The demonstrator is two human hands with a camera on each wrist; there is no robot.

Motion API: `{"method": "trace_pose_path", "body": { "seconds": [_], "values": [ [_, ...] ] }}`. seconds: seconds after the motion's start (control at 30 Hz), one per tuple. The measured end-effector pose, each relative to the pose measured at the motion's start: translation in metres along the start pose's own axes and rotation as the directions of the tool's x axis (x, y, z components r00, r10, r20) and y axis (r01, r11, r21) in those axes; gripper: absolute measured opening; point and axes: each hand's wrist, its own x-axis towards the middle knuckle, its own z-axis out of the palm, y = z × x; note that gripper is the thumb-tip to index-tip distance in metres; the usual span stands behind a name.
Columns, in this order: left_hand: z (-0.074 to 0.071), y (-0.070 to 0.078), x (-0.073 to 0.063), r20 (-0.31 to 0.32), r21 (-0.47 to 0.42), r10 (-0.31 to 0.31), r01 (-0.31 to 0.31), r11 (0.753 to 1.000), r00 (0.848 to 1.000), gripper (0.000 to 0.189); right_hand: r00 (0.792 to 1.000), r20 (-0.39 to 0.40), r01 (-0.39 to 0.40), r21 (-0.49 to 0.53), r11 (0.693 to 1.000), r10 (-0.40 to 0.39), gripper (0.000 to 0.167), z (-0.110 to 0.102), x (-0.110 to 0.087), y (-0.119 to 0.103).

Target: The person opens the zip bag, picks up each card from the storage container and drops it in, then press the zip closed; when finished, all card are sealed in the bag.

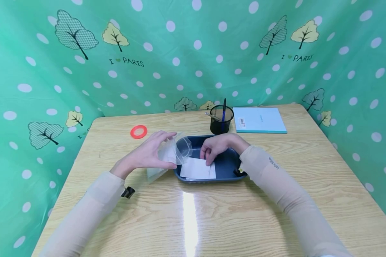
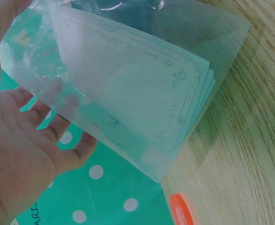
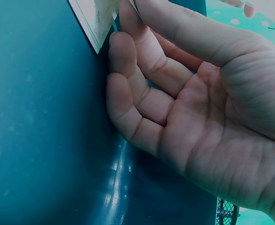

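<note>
Clear bag (image 2: pixel 114 126): thin plastic, crinkled, glossy. White cards (image 1: pixel 196 168): paper, matt. Tray (image 1: pixel 226 164): smooth, shiny, plastic or metal, can't tell. Tabletop (image 1: pixel 238 221): wood-grained, glossy under light. Backdrop (image 1: pixel 193 82): creased cloth. Pen cup (image 1: pixel 217 126): metal-looking mesh.

White cards (image 1: pixel 194 169) lie in tray (image 1: pixel 226 166) and clear bag (image 1: pixel 168 152).

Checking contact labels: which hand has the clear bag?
The left hand, its fingers curled round the clear bag, with printed cards inside. The right hand instead pinches at the white cards in the dark tray.
</note>
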Motion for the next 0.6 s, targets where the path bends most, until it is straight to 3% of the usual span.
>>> {"method": "trace_pose_path", "body": {
  "seconds": [0.2,0.6],
  "values": [
    [-0.0004,0.0004,-0.0002,0.002,-0.004,-0.001,0.001,1.000,1.000,0.107,0.999,0.015,-0.054,0.094,0.994,0.052,0.015,0.0001,-0.0015,0.0009],
    [-0.0006,0.0002,0.0003,-0.002,0.005,0.007,-0.006,1.000,1.000,0.108,1.000,-0.009,-0.001,0.128,0.992,0.003,0.022,-0.0004,-0.0053,-0.0009]
  ]
}}
